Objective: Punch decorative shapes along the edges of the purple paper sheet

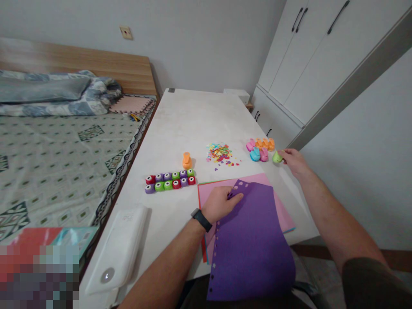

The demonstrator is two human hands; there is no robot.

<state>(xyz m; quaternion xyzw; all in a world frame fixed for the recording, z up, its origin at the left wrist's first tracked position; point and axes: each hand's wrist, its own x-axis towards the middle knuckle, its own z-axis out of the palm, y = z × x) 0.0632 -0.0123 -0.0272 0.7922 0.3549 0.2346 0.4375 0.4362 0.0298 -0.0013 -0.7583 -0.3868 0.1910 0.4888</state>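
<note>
One purple sheet (254, 240), one green punch (277, 158): both held

Left of the purple sheet, two rows of small punches (159, 186) stood on the bench (199, 111). The left hand (220, 205) pinched the sheet's punched left edge, above pink paper (206, 193). Confetti (220, 153) lay beyond the sheet; past its right corner sat clustered punches (255, 154), then the right hand (292, 161), fingers closed on the green punch.
</note>
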